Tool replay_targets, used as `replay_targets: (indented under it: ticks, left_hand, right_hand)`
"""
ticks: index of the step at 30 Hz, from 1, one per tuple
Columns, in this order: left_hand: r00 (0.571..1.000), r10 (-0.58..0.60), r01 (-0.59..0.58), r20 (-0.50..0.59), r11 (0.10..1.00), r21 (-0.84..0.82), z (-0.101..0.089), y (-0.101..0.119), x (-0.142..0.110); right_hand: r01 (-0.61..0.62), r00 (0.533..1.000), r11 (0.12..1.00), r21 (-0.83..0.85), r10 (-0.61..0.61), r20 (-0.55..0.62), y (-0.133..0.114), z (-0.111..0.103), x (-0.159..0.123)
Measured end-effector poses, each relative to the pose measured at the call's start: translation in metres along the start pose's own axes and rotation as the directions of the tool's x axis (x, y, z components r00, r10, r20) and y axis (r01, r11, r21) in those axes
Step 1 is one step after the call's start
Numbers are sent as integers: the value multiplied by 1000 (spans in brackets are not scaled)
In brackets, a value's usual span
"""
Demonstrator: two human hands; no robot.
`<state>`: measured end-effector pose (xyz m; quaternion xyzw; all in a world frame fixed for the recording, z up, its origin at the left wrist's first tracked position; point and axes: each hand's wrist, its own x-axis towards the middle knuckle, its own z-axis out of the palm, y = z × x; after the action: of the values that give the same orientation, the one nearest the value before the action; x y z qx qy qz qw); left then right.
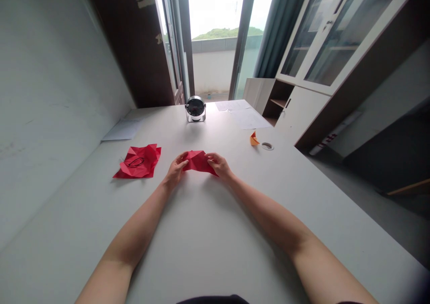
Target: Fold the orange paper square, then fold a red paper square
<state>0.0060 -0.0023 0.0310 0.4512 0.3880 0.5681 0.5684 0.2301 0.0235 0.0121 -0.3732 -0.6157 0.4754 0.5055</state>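
Observation:
A creased piece of red paper is held between my two hands, a little above the white table. My left hand pinches its left end, thumb in front and fingers behind. At the other end my right hand grips the paper the same way, and a corner of it hangs below that hand. To the left lies a second, crumpled sheet of red paper, with a thin black loop resting on top.
On the white table stands a round silver-and-black device at the back. A small orange folded paper sits beside a white-rimmed hole at right. White sheets lie at the back right, another paper at the back left.

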Motion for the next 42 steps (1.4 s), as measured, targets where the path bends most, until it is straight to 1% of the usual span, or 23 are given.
replay_targets:
  ticks: [5,11,15,18,20,22,26,29,33,37,40,42]
  left_hand:
    - [996,-56,55,69,998,21,2,1,-2]
    - [997,-74,67,15,963,262,14,-3,-7]
    - [996,-87,83,2,948,308,18,0,-9]
    - [994,-94,70,61,943,324,16,1,-9]
    - [991,-82,45,102,946,322,15,1,-9]
    - [991,-71,30,115,946,321,14,0,-9]
    - [989,-95,54,117,947,315,12,-2,-8]
    - [979,-131,90,156,965,248,9,-2,-7]
    - [976,-143,122,165,984,133,3,-4,-5]
    - [975,-135,122,178,989,83,0,-7,-3]
    - [978,-129,120,163,990,68,0,-7,-3]
    - [980,-131,124,149,991,57,0,-6,-3]
  right_hand:
    - [2,1000,999,-47,-2,-2,-1,-1,-1]
    - [46,998,991,-123,-51,-42,-9,-1,-4]
    - [87,992,962,-258,-108,-70,-17,-2,-7]
    - [112,987,926,-362,-147,-69,-23,-1,-8]
    - [134,983,910,-391,-173,-65,-26,-1,-9]
    - [148,980,904,-402,-189,-63,-27,-1,-10]
    - [134,983,902,-410,-174,-62,-28,-1,-11]
    - [126,985,908,-399,-161,-55,-27,-1,-10]
    - [103,990,930,-353,-131,-56,-20,-1,-8]
    - [56,995,960,-274,-75,-61,-9,-2,-3]
    - [17,999,959,-283,-30,-42,-2,-3,0]
    - [21,998,947,-319,-40,-53,-1,-4,0]
